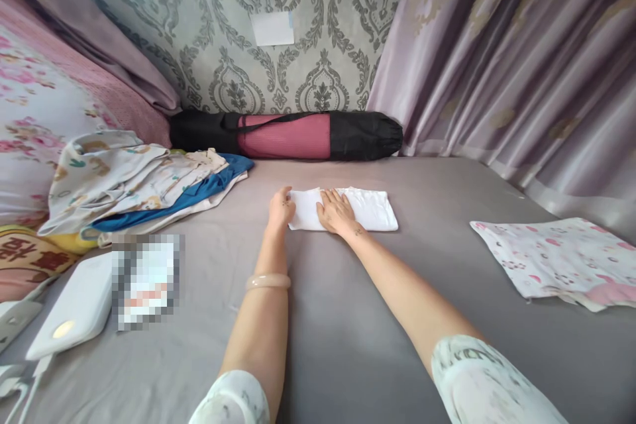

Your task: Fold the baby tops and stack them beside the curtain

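Note:
A white folded cloth [370,207] lies flat on the grey bed sheet, its long side running left to right. My right hand [336,212] rests palm down on its middle, fingers stretched out and pointing away. At the cloth's left end, my left hand [282,207] is curled against the short edge, fingers and thumb closed on it. The exact grip of the left fingers is partly hidden. A pale bangle [268,282] circles my left forearm.
Several loose garments [144,179] lie in a pile at left. A folded pink-patterned cloth [556,255] is at right. Along the wall stretches a rolled mat in a bag [285,137]. A white device [74,308] with a cable sits near left, beside a blurred-out item [149,281].

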`<state>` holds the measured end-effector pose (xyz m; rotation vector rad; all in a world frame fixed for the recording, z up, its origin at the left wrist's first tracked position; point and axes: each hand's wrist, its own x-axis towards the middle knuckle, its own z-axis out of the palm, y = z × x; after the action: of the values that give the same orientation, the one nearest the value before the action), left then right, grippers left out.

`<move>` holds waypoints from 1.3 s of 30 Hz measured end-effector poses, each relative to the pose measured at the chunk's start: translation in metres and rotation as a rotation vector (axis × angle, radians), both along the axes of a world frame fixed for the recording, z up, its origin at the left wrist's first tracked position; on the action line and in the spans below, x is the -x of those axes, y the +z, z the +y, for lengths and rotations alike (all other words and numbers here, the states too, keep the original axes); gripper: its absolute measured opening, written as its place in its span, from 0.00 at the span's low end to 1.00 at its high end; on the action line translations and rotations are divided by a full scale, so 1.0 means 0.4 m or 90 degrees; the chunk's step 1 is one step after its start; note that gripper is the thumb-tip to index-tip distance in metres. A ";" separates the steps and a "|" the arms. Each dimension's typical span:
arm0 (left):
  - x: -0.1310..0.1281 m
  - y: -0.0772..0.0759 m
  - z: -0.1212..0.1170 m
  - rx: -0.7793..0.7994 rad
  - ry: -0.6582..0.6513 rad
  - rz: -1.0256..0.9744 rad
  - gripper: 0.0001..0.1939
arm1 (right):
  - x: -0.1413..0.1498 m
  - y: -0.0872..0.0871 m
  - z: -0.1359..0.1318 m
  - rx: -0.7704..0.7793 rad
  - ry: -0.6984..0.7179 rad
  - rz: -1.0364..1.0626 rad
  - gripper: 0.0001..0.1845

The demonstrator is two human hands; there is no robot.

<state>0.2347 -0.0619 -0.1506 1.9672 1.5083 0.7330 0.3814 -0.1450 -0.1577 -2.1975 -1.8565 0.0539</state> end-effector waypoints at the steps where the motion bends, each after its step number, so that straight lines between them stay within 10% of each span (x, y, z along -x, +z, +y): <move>1: 0.001 0.002 -0.001 0.002 0.003 -0.007 0.28 | 0.000 0.006 0.002 0.014 -0.001 0.001 0.31; 28: 0.021 0.023 0.005 0.003 0.141 -0.127 0.26 | 0.179 0.029 0.076 0.078 0.135 0.019 0.32; 39: 0.000 0.045 -0.014 -0.009 0.111 -0.096 0.25 | 0.136 0.052 0.069 0.061 0.161 0.108 0.32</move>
<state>0.2347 -0.0674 -0.1326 1.7627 1.5988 0.9464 0.3272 -0.1175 -0.1370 -1.9339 -2.0588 0.3721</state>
